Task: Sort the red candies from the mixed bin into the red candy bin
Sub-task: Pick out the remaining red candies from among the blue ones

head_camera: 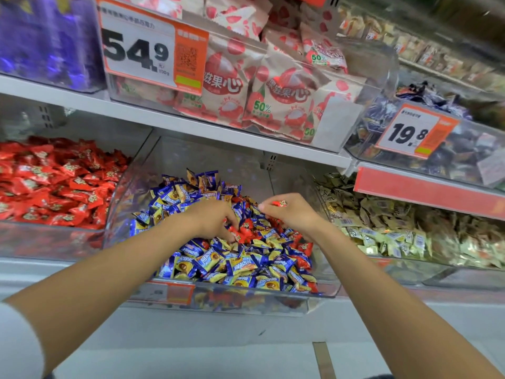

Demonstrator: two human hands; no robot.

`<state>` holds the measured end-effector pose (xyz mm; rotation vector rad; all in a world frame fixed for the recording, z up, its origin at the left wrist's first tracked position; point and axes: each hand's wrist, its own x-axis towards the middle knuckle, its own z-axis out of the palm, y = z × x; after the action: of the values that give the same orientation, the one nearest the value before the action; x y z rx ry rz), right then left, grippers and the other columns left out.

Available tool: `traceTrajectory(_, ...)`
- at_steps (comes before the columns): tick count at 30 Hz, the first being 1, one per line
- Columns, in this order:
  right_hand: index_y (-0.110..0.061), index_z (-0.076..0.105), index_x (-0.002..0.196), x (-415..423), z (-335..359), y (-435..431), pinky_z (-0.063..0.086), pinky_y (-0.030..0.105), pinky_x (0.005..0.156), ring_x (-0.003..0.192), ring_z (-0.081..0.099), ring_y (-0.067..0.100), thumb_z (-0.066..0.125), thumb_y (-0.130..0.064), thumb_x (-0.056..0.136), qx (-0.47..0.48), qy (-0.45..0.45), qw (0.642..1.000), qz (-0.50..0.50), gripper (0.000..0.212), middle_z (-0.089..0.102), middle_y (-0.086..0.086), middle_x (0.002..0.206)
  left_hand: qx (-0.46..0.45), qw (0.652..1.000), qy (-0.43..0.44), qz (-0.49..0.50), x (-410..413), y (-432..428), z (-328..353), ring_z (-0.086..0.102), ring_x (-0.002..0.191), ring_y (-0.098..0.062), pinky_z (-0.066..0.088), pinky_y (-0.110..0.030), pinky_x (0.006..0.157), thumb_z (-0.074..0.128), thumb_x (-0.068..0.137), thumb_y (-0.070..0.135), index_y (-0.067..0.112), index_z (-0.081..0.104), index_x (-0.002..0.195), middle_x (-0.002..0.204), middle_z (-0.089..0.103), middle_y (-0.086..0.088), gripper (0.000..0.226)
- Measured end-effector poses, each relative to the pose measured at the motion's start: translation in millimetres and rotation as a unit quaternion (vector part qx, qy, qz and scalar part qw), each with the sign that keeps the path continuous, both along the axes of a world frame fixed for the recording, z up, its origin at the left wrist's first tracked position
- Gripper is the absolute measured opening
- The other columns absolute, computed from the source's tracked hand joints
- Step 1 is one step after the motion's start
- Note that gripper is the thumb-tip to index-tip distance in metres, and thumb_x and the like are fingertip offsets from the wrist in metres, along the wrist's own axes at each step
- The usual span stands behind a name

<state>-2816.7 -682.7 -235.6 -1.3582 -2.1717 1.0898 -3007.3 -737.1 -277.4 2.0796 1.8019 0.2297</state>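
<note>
Two bare arms reach into the clear plastic mixed bin, heaped with blue-and-yellow wrapped candies and a scatter of red ones. The left-hand grip is narrow, its fingers curled down around a red wrapped candy lying near the middle of the heap. The right-hand grip hovers just above the heap, pinching a second red candy between thumb and fingertips. The clear red candy bin, full of red wrappers, stands just left of the mixed bin on the same shelf; a bin of pale gold candies stands to its right
</note>
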Motion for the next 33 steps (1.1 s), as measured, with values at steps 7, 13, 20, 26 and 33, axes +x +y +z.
traceTrajectory(7,-0.021,0.072,0.104,-19,-27,8,0.042,0.039,0.103,0.116,0.056,0.021,0.074,-0.036,0.081,0.038,-0.171,0.976,0.126,0.027,0.064,-0.001,0.121,0.135,0.955,-0.184,0.191,-19,-2,9,0.058,0.073,-0.017,0.041,-0.030,0.063,0.077,0.076,0.038,0.020,0.057,0.079,0.091,0.062,0.000,0.027)
traceTrajectory(13,-0.014,0.060,0.094,-15,-20,12,0.043,0.025,0.062,0.067,0.054,0.009,0.065,-0.029,0.091,0.046,-0.117,0.988,0.085,0.015,0.061,-0.003,0.084,0.114,0.936,-0.285,0.173,-11,-5,14,0.061,0.085,-0.016,0.046,-0.027,0.069,0.078,0.077,0.029,0.019,0.062,0.093,0.116,0.064,-0.003,0.024)
traceTrajectory(20,-0.014,0.053,0.108,9,11,19,0.027,0.019,0.037,0.048,0.039,0.012,0.051,-0.007,0.092,0.009,0.026,0.999,-0.037,0.017,0.059,0.000,0.067,0.004,0.955,-0.289,0.064,1,0,21,0.031,0.102,-0.011,0.051,-0.028,0.079,0.063,0.091,0.026,0.026,0.066,0.117,0.138,0.052,0.003,0.027)
traceTrajectory(26,-0.010,0.061,0.092,12,5,14,0.029,0.010,0.036,0.040,0.041,-0.001,0.059,-0.017,0.094,0.027,0.033,0.999,-0.016,0.008,0.051,-0.011,0.055,-0.068,0.984,-0.159,-0.028,20,10,6,0.050,0.112,-0.010,0.036,-0.028,0.096,0.070,0.083,0.036,0.023,0.069,0.112,0.123,0.058,0.010,0.032)
traceTrajectory(33,-0.010,0.062,0.084,3,2,10,0.038,0.021,0.066,0.071,0.052,0.005,0.067,-0.036,0.087,0.022,-0.063,0.997,0.026,0.027,0.060,-0.001,0.082,0.025,0.975,-0.216,0.050,2,8,8,0.058,0.096,-0.008,0.043,-0.035,0.098,0.073,0.080,0.032,0.022,0.077,0.091,0.098,0.069,0.011,0.015)
